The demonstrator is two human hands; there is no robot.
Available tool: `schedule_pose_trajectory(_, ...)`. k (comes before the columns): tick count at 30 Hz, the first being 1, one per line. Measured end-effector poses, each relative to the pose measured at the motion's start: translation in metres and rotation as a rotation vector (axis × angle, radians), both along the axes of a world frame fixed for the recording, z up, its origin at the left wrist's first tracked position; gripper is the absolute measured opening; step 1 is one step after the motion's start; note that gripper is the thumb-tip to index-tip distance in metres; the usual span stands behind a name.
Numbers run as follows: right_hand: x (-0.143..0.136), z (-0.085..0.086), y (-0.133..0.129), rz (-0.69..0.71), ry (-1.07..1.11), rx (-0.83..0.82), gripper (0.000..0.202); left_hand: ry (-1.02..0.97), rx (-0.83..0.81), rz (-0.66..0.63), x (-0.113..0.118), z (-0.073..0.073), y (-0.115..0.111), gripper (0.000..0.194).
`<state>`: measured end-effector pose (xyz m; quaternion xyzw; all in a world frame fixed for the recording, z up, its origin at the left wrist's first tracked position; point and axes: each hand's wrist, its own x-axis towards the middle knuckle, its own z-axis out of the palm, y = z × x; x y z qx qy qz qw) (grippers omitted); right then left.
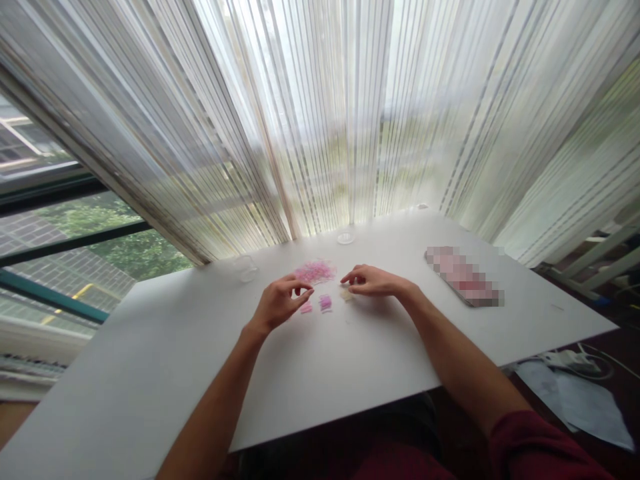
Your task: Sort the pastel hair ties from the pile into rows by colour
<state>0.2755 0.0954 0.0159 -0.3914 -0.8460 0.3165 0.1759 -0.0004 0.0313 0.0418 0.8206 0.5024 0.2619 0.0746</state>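
My left hand (281,301) hovers at the left of several small piles, thumb and forefinger tips pinched close together. Whatever may be between those tips is too small to make out. My right hand (374,281) is at the right, its thumb and forefinger slightly apart above a small pale yellow group of pieces (346,295), which it partly covers. Between the hands lie a purple group of thin short pieces (325,303) and a pink group (306,308). Just beyond them spreads a loose heap of mixed pink and purple thin pieces (316,270).
On the white table (320,380), a clear round dish (345,238) stands near the back edge and a clear container (246,269) at the back left. A blurred pinkish long object (464,277) lies at the right. Striped curtains (320,120) hang behind the table.
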Motion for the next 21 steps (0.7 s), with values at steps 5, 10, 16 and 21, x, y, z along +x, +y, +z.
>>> schedule_pose_trajectory(5,-0.001,0.001,-0.002,-0.061,-0.03,0.036,0.03,-0.094,0.001,0.06,-0.017,-0.007,-0.009,0.021)
schedule_pose_trajectory(10,-0.016,-0.008,0.0,-0.029,0.021,0.129,0.025,-0.105,-0.031,0.052,-0.009,-0.017,-0.011,0.02)
schedule_pose_trajectory(16,-0.021,-0.011,0.001,-0.001,0.01,0.128,0.025,0.019,-0.042,-0.019,0.02,-0.016,-0.02,0.016)
schedule_pose_trajectory(21,-0.019,-0.008,-0.002,0.007,0.016,0.117,0.025,0.181,-0.032,-0.066,0.055,-0.02,-0.025,0.016)
